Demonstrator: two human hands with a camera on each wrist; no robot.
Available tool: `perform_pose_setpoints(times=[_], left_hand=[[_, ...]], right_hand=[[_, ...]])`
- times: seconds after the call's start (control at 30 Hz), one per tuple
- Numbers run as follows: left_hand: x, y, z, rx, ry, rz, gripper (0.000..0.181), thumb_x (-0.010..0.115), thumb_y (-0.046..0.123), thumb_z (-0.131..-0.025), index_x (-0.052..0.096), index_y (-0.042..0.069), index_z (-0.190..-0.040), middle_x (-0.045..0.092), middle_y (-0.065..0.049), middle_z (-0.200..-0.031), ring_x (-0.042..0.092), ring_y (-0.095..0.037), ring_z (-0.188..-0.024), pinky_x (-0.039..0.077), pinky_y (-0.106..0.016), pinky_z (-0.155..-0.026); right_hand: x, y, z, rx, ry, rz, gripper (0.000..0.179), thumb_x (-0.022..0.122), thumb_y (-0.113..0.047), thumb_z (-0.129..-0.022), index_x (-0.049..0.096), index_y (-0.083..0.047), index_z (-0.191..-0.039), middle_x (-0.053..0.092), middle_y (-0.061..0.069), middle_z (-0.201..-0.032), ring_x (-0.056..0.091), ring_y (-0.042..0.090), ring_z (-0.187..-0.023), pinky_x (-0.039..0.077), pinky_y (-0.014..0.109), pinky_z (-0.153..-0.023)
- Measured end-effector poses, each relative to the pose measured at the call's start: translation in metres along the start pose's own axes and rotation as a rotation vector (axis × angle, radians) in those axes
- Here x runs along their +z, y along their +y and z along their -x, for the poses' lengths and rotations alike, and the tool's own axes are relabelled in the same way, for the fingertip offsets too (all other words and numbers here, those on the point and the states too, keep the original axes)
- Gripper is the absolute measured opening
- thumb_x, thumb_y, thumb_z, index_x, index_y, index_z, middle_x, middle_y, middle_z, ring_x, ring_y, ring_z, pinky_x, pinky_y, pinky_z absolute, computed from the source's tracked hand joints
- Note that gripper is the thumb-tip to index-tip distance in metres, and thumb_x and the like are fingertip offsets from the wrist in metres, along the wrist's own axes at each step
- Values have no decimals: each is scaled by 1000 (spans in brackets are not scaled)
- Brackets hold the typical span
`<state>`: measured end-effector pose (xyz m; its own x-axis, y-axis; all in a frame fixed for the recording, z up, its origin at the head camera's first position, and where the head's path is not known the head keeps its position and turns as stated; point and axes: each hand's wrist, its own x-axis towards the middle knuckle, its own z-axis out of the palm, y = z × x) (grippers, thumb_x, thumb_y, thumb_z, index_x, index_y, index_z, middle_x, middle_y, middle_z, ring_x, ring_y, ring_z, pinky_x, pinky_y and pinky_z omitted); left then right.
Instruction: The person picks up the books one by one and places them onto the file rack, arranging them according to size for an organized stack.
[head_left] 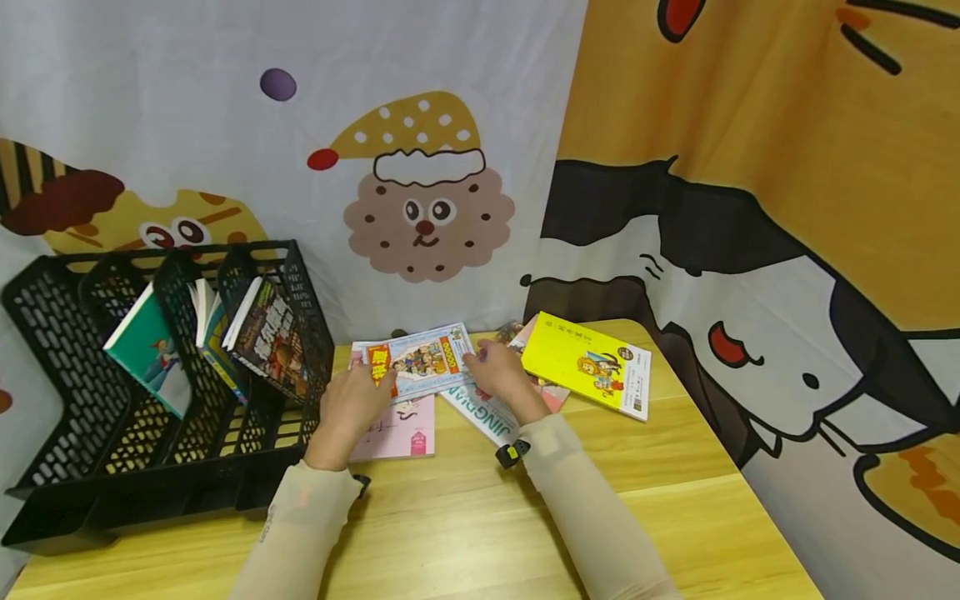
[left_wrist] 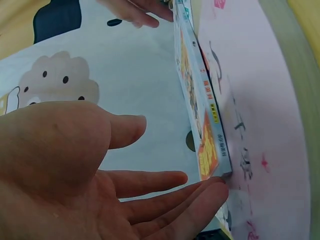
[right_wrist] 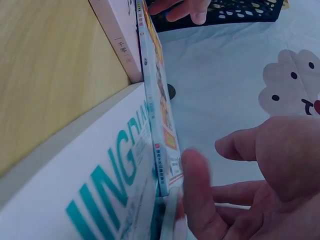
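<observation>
A light blue comic book [head_left: 423,364] with an orange and red cover lies flat on top of other books at the back of the table. At its left end is my left hand [head_left: 351,414]; in the left wrist view the fingers [left_wrist: 207,200] are nearly straight, fingertips right at the book's corner, thumb raised away. My right hand [head_left: 504,382] is at the other end, its fingers loosely extended beside the edge in the right wrist view. Underneath lie a pink book [head_left: 405,435] and a white book with green "JINGDIAN" letters [head_left: 480,414], both partly covered.
On the left stands a black desk file rack [head_left: 315,333] with a green book [head_left: 153,354], a thin blue-yellow book [head_left: 220,350] and a dark-covered book [head_left: 273,337] in its slots. A yellow book [head_left: 573,360] lies atop others at right. A cartoon curtain [head_left: 427,50] hangs behind the table.
</observation>
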<state>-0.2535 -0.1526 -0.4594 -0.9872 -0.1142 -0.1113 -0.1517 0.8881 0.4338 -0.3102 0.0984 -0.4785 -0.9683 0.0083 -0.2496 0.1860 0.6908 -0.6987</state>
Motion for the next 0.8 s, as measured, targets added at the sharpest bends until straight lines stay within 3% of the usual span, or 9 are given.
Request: perform_pose_setpoints(times=[0.13, 0.27, 0.4, 0.5, 0.6, 0.8], left_hand=[[2, -4, -2, -9, 8, 4, 62, 51, 51, -113, 71, -6, -126, 72, -35, -121, 73, -52, -107, 59, -63, -86], [3, -7, -3, -16, 19, 21, 55, 52, 48, -113, 72, -3, -109, 73, -30, -111, 73, -48, -101, 58, -61, -83], [1, -10, -3, -7, 4, 66, 52, 48, 39, -113, 73, -4, -131, 72, -34, -132, 70, -55, -119, 57, -66, -97], [-2, -11, -2, -13, -31, 103, 57, 44, 32, -113, 61, -5, -152, 62, -34, -152, 61, -58, -137, 51, -69, -111], [-5, -12, -2, -19, -52, 123, 58, 42, 28, -112, 57, -6, -156, 59, -34, -156, 58, -58, -140, 48, -70, -115], [-8, -15, -3, -50, -57, 137, 57, 41, 25, -109, 57, -4, -156, 59, -34, -156, 57, -58, -141, 47, -70, -116]], right_hand=[[1, 0, 1, 2, 10, 21, 63, 63, -43, -112, 50, -16, -167, 70, 20, -138, 54, 14, -44, 43, 24, -41], [4, 1, 2, -42, -16, -4, 59, 62, -40, -113, 51, -15, -166, 73, 19, -125, 57, 15, -47, 46, 24, -43], [7, 5, 1, -80, -2, -28, 56, 59, -39, -114, 54, -14, -164, 73, 16, -132, 61, 16, -56, 49, 25, -48], [8, 7, -1, -77, 16, -81, 54, 60, -36, -114, 55, -13, -162, 71, 15, -138, 64, 18, -65, 50, 26, -53], [5, 7, -2, -52, 17, -167, 52, 60, -35, -113, 56, -13, -161, 70, 13, -137, 66, 17, -80, 50, 25, -65], [-3, 6, -3, 54, -41, -384, 51, 64, -39, -111, 60, -18, -158, 70, 11, -124, 59, 19, -80, 45, 28, -69]])
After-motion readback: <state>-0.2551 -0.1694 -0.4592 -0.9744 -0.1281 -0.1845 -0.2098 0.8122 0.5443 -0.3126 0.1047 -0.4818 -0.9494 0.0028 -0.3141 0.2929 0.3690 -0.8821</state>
